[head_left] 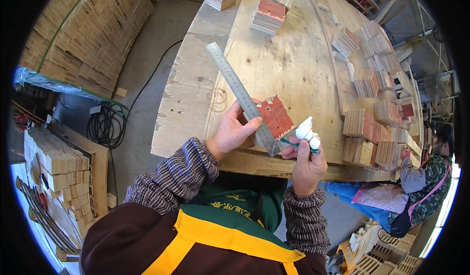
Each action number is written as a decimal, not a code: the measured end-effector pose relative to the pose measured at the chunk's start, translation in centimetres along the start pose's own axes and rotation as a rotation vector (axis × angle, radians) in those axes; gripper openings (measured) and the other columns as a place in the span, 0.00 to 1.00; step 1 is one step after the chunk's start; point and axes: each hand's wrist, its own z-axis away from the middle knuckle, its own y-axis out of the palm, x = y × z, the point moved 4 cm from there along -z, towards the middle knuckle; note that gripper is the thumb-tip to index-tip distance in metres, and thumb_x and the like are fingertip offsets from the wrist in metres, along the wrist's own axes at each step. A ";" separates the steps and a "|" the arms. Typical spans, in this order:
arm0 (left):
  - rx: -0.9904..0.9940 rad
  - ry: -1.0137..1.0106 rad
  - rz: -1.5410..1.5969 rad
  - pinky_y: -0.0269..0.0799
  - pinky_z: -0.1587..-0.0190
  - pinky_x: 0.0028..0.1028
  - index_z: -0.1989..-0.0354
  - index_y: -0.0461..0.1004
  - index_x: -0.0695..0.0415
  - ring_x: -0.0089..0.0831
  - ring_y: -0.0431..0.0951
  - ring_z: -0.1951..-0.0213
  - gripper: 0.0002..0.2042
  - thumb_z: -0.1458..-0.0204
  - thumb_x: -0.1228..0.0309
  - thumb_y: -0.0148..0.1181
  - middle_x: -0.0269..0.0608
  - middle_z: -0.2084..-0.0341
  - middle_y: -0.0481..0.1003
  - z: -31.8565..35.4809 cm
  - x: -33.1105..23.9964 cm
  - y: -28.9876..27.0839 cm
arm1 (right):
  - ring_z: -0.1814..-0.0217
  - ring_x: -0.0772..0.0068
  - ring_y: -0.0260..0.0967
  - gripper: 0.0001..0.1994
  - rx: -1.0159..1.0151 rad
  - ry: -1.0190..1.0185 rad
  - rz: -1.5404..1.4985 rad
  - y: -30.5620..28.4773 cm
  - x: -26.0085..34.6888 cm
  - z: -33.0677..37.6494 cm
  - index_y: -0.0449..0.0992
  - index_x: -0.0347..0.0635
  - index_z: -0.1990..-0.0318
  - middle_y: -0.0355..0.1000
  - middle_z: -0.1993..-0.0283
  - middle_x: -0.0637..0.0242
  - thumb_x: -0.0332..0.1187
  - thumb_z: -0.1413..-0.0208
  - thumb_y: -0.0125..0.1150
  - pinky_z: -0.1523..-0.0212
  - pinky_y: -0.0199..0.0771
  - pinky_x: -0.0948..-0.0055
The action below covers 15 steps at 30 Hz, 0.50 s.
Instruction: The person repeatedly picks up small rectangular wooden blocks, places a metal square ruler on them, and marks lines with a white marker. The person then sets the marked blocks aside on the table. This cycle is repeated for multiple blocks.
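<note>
A long steel ruler (234, 81) lies slantwise in my left hand (234, 130), its far end pointing up and left. My left thumb presses on the ruler's face, with the fingers behind it. Just right of the ruler is a red-topped wooden block (276, 117) near the table's front edge; whether my left fingers touch it is hidden. My right hand (307, 165) is closed at the ruler's near end, beside the block. White wrapping (306, 131) covers fingertips there, and bits of green show by the fingers. What this hand pinches is too hidden to name.
Plywood stacks (268, 16) stand on the wooden table (293, 64), with many more along its right side. A rubber band (217, 99) lies left of the ruler. Another person (421, 187) works at the right end. A black cable (105, 125) coils on the floor.
</note>
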 end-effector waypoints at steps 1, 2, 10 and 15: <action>-0.003 -0.001 -0.002 0.71 0.46 0.27 0.44 0.64 0.60 0.23 0.73 0.52 0.21 0.44 0.74 0.63 0.37 0.54 0.72 0.0 0.0 0.0 | 0.71 0.78 0.74 0.08 0.009 -0.005 0.016 0.0 0.0 0.0 0.74 0.29 0.56 0.77 0.64 0.61 0.26 0.34 0.52 0.70 0.78 0.78; -0.004 0.004 -0.002 0.71 0.46 0.27 0.43 0.63 0.60 0.23 0.73 0.52 0.21 0.44 0.74 0.63 0.37 0.54 0.72 0.1 0.0 0.0 | 0.71 0.78 0.74 0.08 0.019 -0.001 0.012 0.0 0.0 0.1 0.74 0.29 0.56 0.77 0.64 0.61 0.26 0.34 0.52 0.70 0.78 0.78; 0.017 -0.011 -0.044 0.68 0.42 0.31 0.41 0.63 0.58 0.26 0.71 0.47 0.23 0.44 0.72 0.63 0.38 0.50 0.71 0.0 0.1 -0.1 | 0.71 0.77 0.75 0.08 0.059 -0.017 0.002 1.1 0.1 -0.4 0.73 0.29 0.55 0.77 0.63 0.60 0.26 0.33 0.50 0.70 0.78 0.78; 0.000 0.011 -0.033 0.70 0.45 0.28 0.43 0.63 0.61 0.23 0.72 0.50 0.21 0.44 0.75 0.62 0.38 0.52 0.72 0.0 0.1 -0.1 | 0.70 0.77 0.75 0.08 0.133 -0.038 0.026 3.3 -0.4 -2.6 0.72 0.29 0.54 0.77 0.62 0.60 0.26 0.33 0.50 0.69 0.79 0.78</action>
